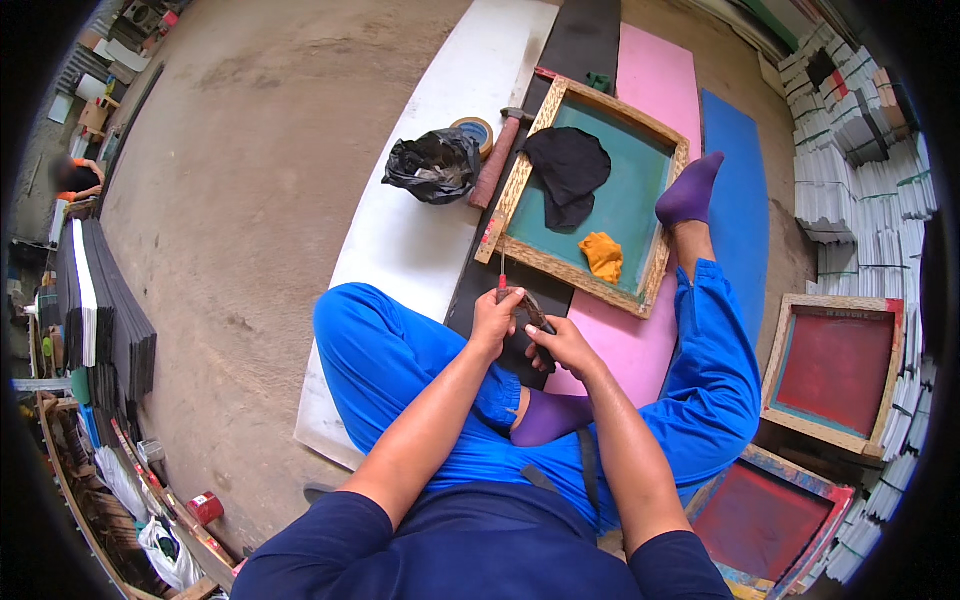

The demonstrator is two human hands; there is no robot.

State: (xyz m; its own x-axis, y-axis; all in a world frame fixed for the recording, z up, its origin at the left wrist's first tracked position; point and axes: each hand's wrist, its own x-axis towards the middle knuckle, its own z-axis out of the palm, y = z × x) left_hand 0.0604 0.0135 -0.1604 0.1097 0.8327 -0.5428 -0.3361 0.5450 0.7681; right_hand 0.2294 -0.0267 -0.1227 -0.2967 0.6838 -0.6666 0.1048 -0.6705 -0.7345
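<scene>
My left hand (493, 322) is closed round a screwdriver (502, 281) with a red end to its handle. Its thin shaft points away from me, toward the near left corner of a wooden screen frame (570, 268). My right hand (566, 348) grips dark, worn pliers (538, 316), whose head lies against the fingers of my left hand. Both hands are above my folded leg. Teal mesh fills the frame, and on it lie a black cloth (572, 170) and a crumpled orange-yellow cloth (602, 256).
Left of the frame are a hammer (495, 165), a tape roll (473, 132) and a black plastic bag (432, 166). White, black, pink and blue sheets lie beneath. Red-meshed frames (833, 372) and paper stacks (835, 190) stand right. Another person (82, 180) is far left.
</scene>
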